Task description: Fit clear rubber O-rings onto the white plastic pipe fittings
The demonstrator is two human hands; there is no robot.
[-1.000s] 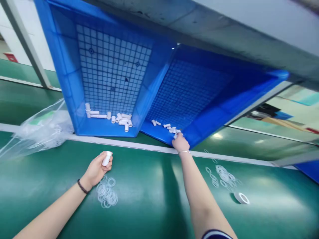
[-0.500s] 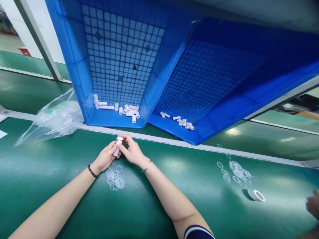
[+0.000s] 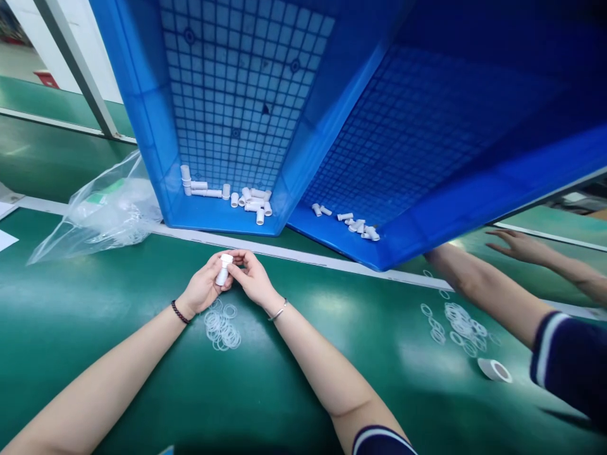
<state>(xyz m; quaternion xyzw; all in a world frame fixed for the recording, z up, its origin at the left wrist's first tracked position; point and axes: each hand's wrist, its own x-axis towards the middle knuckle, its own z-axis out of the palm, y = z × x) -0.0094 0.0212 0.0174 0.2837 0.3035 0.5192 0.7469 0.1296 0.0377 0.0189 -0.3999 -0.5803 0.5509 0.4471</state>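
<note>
A white plastic pipe fitting [image 3: 222, 273], a short tube with a wider collar at its top, is held between both hands above the green table. My left hand [image 3: 202, 288] is closed around its lower part. From the other side my right hand [image 3: 251, 275] pinches it near the collar with thumb and fingers. Just below the hands a loose pile of thin, translucent sealing rings [image 3: 222, 328] lies on the table. Whether a ring sits on the fitting cannot be made out.
Two tilted blue crates, a left one [image 3: 222, 222] and a right one [image 3: 339, 249], hold several white fittings at their low ends. A clear plastic bag [image 3: 111, 215] lies left. Rightward are more rings [image 3: 462, 325], a tape roll [image 3: 494, 370] and a co-worker's arm [image 3: 493, 291] reaching behind the right crate.
A co-worker's arms have come into view at the right. The fitting stands more upright between my hands, and my fingers have shifted slightly on it. The view has tilted a little.
</note>
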